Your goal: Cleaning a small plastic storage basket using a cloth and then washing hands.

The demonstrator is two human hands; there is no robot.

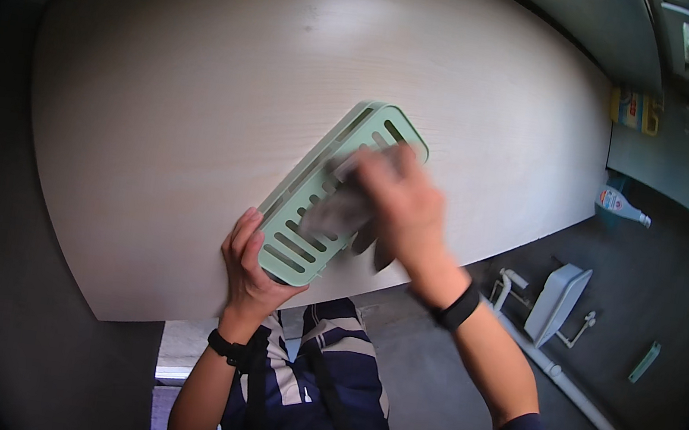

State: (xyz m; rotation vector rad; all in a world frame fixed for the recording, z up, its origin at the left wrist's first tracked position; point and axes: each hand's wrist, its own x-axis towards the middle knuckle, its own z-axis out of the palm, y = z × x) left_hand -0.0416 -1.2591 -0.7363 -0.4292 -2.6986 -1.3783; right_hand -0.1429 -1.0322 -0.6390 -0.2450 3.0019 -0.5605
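Observation:
A pale green plastic slotted rack (294, 246), long and narrow with rounded corners, is tilted across the front of the table. Its near end rests in the grip of my left hand (252, 268), fingers along the left edge and thumb on the slotted face. Over the rack's middle and right side, my right hand (405, 203) is blurred and bunches a grey cloth (345, 208) against the slots. Part of the cloth hangs below the rack's right edge. Several slots are hidden under cloth and hand.
The pale wooden table (167, 126) spreads beneath. At its right end are a yellow jug (635, 112) and a labelled bottle (621, 204). Lower right, a white basin (558, 305) and white pipes (586, 410) line the dark wall, with a small green piece (645, 362) beyond.

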